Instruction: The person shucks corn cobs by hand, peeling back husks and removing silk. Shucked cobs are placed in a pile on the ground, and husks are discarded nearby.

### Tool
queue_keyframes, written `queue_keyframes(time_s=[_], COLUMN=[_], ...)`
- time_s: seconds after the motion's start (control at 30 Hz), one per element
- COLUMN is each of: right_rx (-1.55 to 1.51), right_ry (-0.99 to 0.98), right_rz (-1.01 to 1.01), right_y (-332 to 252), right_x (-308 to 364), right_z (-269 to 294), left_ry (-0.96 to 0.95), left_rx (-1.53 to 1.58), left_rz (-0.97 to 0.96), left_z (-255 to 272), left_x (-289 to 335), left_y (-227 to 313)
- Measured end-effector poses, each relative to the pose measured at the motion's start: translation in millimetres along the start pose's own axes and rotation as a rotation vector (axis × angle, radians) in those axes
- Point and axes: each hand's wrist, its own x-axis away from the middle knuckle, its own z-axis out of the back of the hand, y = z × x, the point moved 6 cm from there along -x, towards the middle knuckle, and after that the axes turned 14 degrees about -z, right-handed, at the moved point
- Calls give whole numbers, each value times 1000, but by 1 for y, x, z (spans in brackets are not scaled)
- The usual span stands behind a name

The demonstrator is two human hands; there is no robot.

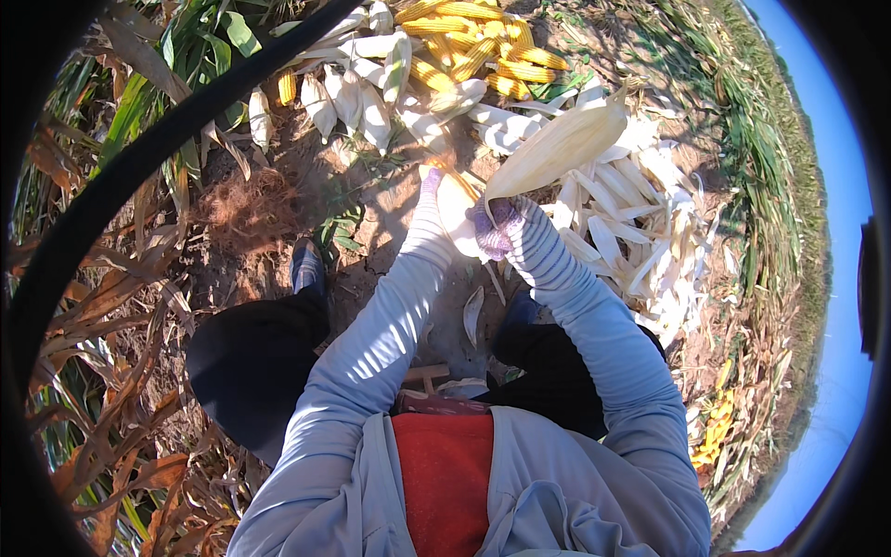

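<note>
Black curved strip (pixel 139 153) cuts across upper left, closest to lens, can't tell what it is. Below: wearer's red shirt (pixel 443 473), grey jacket (pixel 603 478), dark trousers (pixel 255 371), legs apart, shoe (pixel 307 266) flat on ground. Outdoors, field, strong sun. Surface is bare brown ground (pixel 367 265), dry, uneven, patched with shadow, few green weeds (pixel 345 227), one loose leaf (pixel 473 316) between the feet. Ear of corn (pixel 455 209) is between the two gloved hands, above the ground, front and centre, partly washed out by glare. Right hand (pixel 499 227): grip closed on a big pale husk (pixel 561 148) that sticks up and right. Left hand (pixel 431 179): against the ear's left side, fingers blurred, can't tell how tight the grip is. Beyond hands: ears still in husk (pixel 357 102), heap of peeled yellow corn (pixel 478 56) next to them. Right of hands, wide pile of stripped husks (pixel 640 223). Left, reddish-brown silk (pixel 246 209) on the soil, then standing and dried stalks (pixel 97 306) along the edge. Far right: strip of grass (pixel 742 139), more yellow corn (pixel 715 427) lower down, blue sky (pixel 858 186) at the rim.
</note>
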Motion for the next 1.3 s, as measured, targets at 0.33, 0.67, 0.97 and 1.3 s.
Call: queue_keyframes(time_s=[0.33,0.67,0.97,1.3], right_rx=[-107,-474,-771,-64], right_ry=[80,-256,236,315], right_rz=[-59,-78,384,-36], right_y=[6,-15,-95,48], right_x=[-6,16,46,-36], right_z=[5,-1,137,91], left_ry=[-23,-147,-179,-218], left_rx=[-94,-336,-244,-260], left_rz=[-59,-151,-155,-117], left_z=[-12,-15,-17,-36], left_x=[10,18,11,26], left_y=[1,22,7,-7])
